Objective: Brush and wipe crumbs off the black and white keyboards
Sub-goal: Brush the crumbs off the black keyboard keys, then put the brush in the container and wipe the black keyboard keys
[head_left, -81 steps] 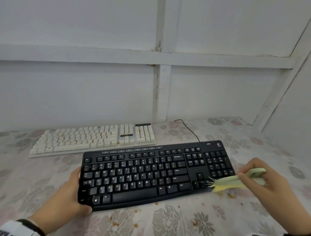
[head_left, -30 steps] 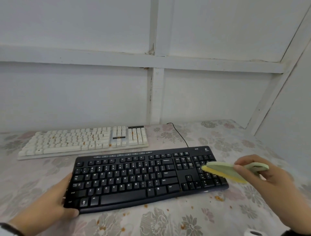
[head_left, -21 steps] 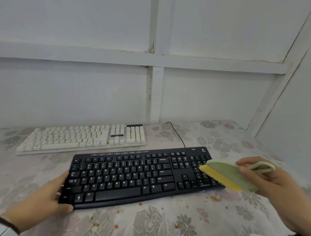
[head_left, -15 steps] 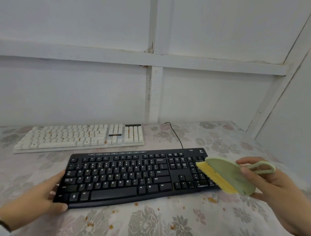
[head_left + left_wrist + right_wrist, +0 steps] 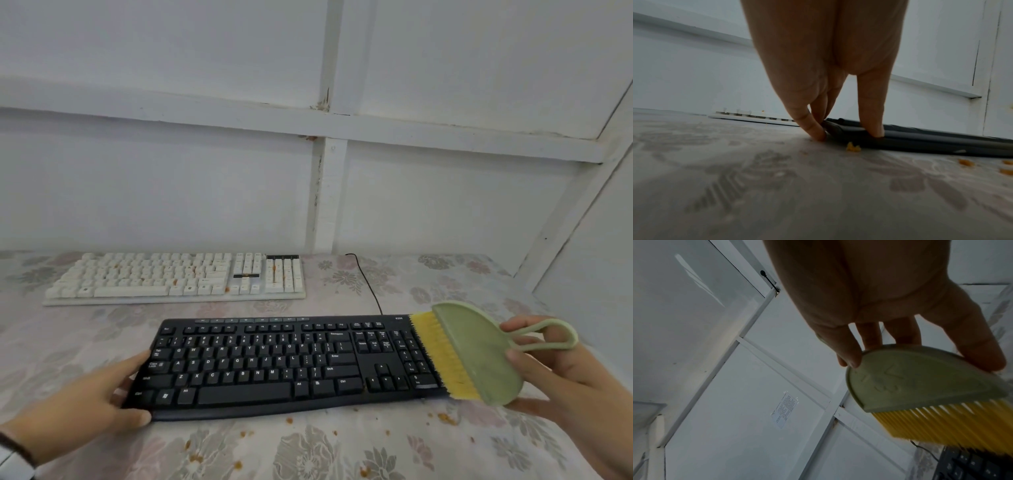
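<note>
The black keyboard (image 5: 291, 363) lies across the middle of the flowered tablecloth (image 5: 308, 452). My left hand (image 5: 138, 387) rests against its front-left corner, fingers straight along the left end and thumb on the front edge, as the left wrist view also shows (image 5: 846, 134). My right hand (image 5: 517, 356) pinches a pale green brush (image 5: 479, 356) by its body. The yellow bristles (image 5: 442, 353) point left over the right edge of the number pad. The white keyboard (image 5: 178, 277) lies behind, with orange crumbs on its keys.
Orange crumbs (image 5: 443, 417) are scattered on the cloth in front of and to the right of the black keyboard. Its black cable (image 5: 368, 284) runs back to the white wall (image 5: 171, 188). A white frame post stands at the back right.
The brush rose from the keyboard's front-right corner, and its flat green back turned up. It now sits along the right end of the number pad. My left hand stayed at the left end.
</note>
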